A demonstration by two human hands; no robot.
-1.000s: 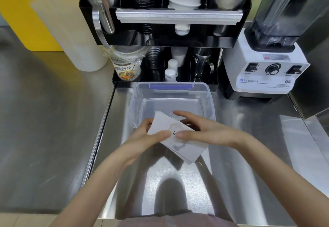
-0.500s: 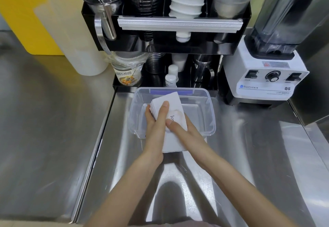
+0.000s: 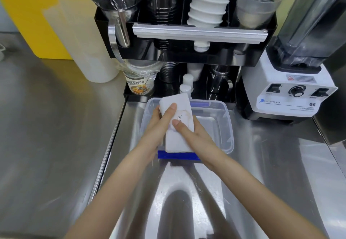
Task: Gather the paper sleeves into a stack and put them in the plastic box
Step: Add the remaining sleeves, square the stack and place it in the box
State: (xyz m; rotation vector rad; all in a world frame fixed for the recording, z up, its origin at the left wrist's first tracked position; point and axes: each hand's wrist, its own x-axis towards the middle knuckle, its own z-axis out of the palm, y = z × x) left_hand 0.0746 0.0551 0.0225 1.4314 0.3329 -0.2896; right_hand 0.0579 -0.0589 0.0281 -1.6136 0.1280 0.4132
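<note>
A stack of white paper sleeves point(image 3: 177, 137) with a faint printed ring and dark lettering is held lengthwise over the left half of the clear plastic box point(image 3: 227, 126). My left hand point(image 3: 159, 124) grips the stack's left edge, thumb on top. My right hand point(image 3: 194, 135) presses on it from the right, fingers across the print. The stack's far end reaches past the box's back rim, and its near end lies over the front rim above a blue clip point(image 3: 177, 155). The box's right half shows bare.
A black rack point(image 3: 187, 51) with cups, steel jugs and small bottles stands right behind the box. A white blender point(image 3: 292, 96) sits at the right, a tall translucent container point(image 3: 82, 47) at the left. The steel counter has a seam point(image 3: 112, 141) left of the box.
Both hands carried the sleeve stack forward from in front of the box to over it and turned it lengthwise. In the last half second it shifted only slightly.
</note>
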